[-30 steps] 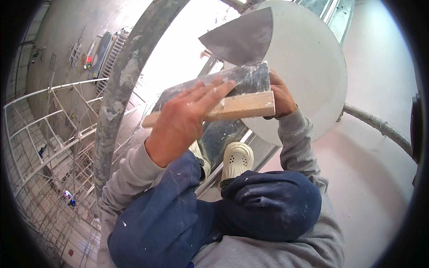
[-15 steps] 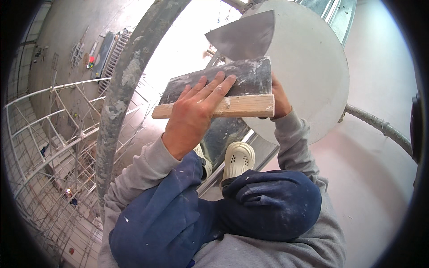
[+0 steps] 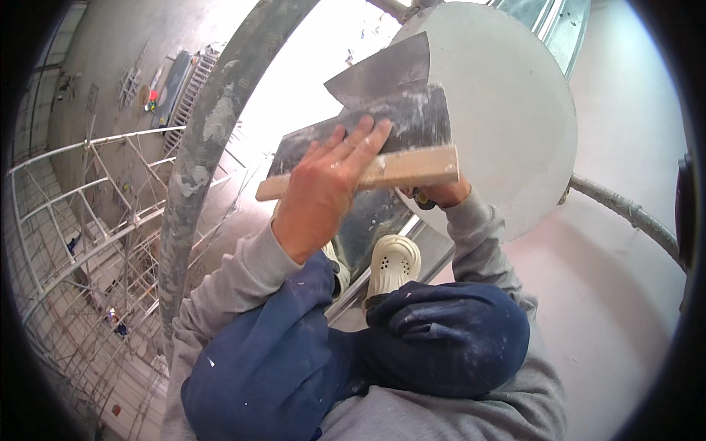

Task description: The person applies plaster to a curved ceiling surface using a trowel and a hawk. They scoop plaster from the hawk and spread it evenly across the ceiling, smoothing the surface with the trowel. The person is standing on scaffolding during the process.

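My left hand (image 3: 320,187) holds a wide plastering blade (image 3: 423,121) with a wooden back strip (image 3: 419,166), its fingers laid over the dark, white-smeared face and the palm against the wood. Behind that blade, the fan-shaped grey blade of a putty knife (image 3: 390,70) sticks out above its upper edge. My right hand (image 3: 450,193) is closed around the putty knife's handle, whose dark end (image 3: 423,200) shows below the wooden strip. The wide blade hides the middle of the putty knife and part of my right fingers.
A round, pale panel (image 3: 500,117) lies just beyond my right hand. A thick, plaster-stained pipe (image 3: 213,121) curves up on the left. Scaffolding (image 3: 95,198) and a ladder (image 3: 193,88) stand far below. My pale clogs (image 3: 393,264) rest beside a metal rail, and a smooth white surface (image 3: 588,294) spreads right.
The putty knife has slid left and slightly down behind the wide blade, and my right hand has dropped lower. The wide blade has shifted slightly right and tilted a little.
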`<state>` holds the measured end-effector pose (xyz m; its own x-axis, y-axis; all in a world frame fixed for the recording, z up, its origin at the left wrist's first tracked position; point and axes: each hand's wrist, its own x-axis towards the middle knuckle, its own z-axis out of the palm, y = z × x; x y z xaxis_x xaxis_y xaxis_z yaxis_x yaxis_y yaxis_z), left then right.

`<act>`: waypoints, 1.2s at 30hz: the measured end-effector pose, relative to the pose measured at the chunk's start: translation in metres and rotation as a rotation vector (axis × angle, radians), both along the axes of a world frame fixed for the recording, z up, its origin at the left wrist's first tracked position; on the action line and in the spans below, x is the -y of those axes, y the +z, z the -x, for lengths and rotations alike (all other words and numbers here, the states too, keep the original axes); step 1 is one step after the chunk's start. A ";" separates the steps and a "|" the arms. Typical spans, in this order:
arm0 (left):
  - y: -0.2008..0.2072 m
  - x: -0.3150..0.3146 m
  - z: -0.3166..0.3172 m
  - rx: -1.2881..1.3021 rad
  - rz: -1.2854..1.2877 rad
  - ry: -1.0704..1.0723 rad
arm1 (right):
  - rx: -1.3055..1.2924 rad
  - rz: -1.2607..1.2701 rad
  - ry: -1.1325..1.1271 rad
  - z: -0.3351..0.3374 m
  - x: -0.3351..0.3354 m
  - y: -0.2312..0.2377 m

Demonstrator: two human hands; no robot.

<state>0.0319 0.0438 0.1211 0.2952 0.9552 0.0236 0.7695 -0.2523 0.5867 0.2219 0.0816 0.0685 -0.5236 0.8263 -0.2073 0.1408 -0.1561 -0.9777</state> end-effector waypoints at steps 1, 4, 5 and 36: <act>0.000 0.003 0.000 -0.041 0.015 0.007 | -0.042 -0.060 -0.036 0.003 0.001 -0.005; -0.003 -0.013 0.004 0.031 -0.022 0.036 | 0.007 -0.045 -0.022 0.006 -0.003 -0.001; -0.001 -0.010 0.003 0.021 -0.018 0.042 | 0.041 -0.035 0.008 0.006 -0.005 0.002; 0.001 -0.030 0.008 0.034 -0.090 0.150 | -0.012 0.424 0.019 0.029 0.008 0.016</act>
